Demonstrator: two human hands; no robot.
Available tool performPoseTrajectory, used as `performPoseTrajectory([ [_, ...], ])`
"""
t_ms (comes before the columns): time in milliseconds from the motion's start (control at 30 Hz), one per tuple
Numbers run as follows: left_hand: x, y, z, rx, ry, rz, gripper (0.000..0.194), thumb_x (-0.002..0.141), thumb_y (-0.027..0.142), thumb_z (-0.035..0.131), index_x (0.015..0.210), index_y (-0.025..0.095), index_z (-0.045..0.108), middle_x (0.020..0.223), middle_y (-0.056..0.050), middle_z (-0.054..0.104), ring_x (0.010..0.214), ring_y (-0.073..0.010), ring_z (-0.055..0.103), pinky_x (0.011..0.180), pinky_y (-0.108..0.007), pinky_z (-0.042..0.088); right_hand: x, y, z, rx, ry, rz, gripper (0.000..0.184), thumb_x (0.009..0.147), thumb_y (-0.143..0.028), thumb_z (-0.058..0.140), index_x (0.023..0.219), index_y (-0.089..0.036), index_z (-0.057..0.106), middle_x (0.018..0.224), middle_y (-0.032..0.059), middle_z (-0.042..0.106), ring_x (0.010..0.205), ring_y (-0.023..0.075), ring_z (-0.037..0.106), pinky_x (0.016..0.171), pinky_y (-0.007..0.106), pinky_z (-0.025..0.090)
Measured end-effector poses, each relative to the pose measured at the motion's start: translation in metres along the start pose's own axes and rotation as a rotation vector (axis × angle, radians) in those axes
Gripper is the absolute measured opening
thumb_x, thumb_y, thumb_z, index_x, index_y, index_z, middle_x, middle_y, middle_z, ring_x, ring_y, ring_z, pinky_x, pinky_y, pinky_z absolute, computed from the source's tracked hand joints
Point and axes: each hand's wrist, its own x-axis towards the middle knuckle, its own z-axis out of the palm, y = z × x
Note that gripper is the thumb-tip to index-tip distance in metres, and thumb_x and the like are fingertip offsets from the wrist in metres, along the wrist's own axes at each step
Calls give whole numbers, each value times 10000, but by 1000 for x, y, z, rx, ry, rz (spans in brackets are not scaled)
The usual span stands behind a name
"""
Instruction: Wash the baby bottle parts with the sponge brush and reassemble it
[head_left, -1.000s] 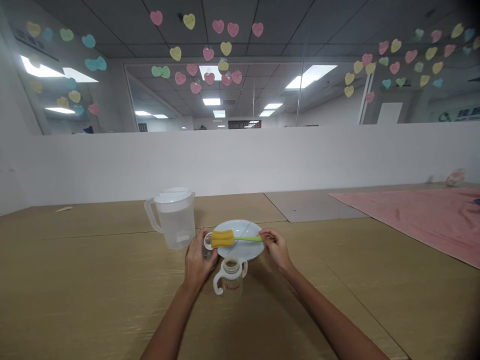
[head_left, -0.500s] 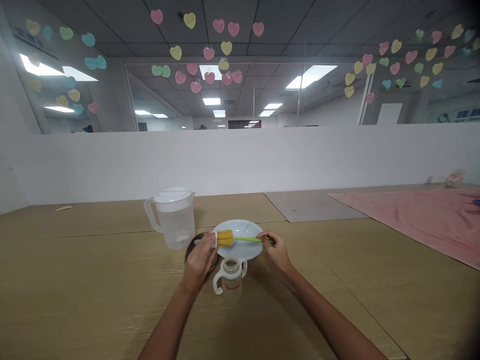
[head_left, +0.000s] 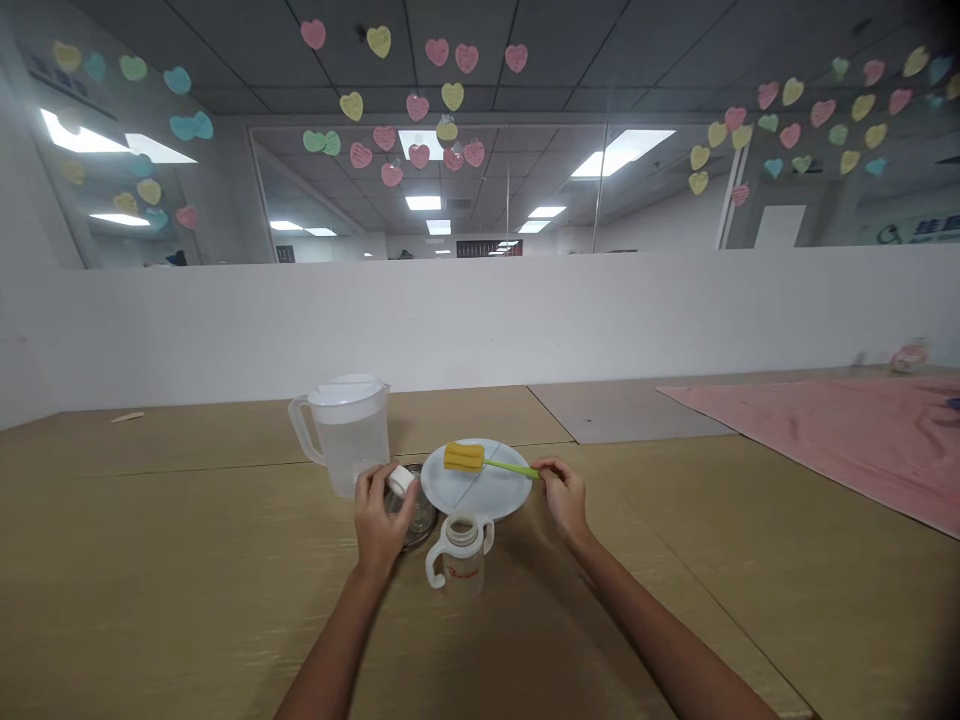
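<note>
Between the fingers of my left hand [head_left: 380,515] is a small white bottle cap [head_left: 401,481], held over a round metal dish [head_left: 421,522]. My right hand [head_left: 561,495] pinches the green handle of a sponge bottle brush [head_left: 465,457]. The brush's yellow head is above a white oval plate [head_left: 442,490]; whether it touches the plate I cannot tell. In front of the plate, a clear baby bottle [head_left: 463,560] with two white side handles stands upright with its mouth uncovered.
A translucent lidded pitcher [head_left: 351,435] stands behind my left hand. To the right a pink cloth [head_left: 840,430] covers part of the table. A flat wooden stick [head_left: 127,416] lies far left. A white wall [head_left: 480,320] rises behind the table.
The brush and the cap have come apart. My left hand has moved left with the cap, over the metal dish; the brush head has tilted up and shifted slightly right.
</note>
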Motion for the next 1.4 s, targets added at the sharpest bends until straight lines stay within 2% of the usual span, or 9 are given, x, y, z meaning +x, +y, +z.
performPoseTrajectory([
  [200, -2, -7, 3, 60, -192, -29, 239, 766, 300, 509, 960, 190, 593, 899, -67, 519, 879, -227, 505, 813, -388, 437, -1, 2, -1, -16, -5, -9, 211, 663, -308, 475, 629, -167, 629, 600, 40, 608, 611, 181, 540, 532, 262, 381],
  [400, -7, -12, 9, -18, -341, -54, 305, 631, 186, 489, 936, 174, 475, 877, -54, 552, 841, -220, 518, 777, -392, 449, -1, 0, -1, -24, -15, -4, 198, 656, -291, 468, 636, -170, 624, 615, 37, 613, 617, 182, 537, 542, 262, 378],
  [733, -9, -6, 10, -1, -567, -175, 265, 666, 240, 486, 893, 197, 357, 816, -16, 494, 781, -192, 540, 721, -348, 452, -1, -2, -2, -26, -16, 3, 191, 632, -261, 457, 630, -169, 624, 693, 34, 631, 708, 188, 544, 668, 274, 389],
  [833, -8, -3, 7, -3, -626, -162, 248, 657, 218, 473, 873, 205, 354, 806, -9, 506, 768, -187, 540, 718, -335, 443, -1, -1, -2, -27, -18, 5, 191, 631, -253, 455, 633, -169, 627, 688, 31, 629, 706, 187, 541, 673, 275, 385],
  [1033, -8, -10, 8, -38, -586, -120, 179, 682, 207, 429, 857, 202, 389, 803, -21, 525, 798, -202, 529, 775, -367, 417, -1, 0, -1, -13, -22, 6, 182, 627, -256, 466, 618, -171, 627, 672, 26, 627, 682, 182, 530, 657, 272, 377],
  [1400, -10, -15, 12, -20, -479, -207, 180, 703, 163, 398, 879, 199, 400, 724, 11, 513, 698, -162, 539, 691, -307, 436, -1, -1, -1, -12, -12, 16, 194, 622, -262, 464, 616, -163, 630, 660, 35, 622, 652, 176, 513, 608, 263, 363],
])
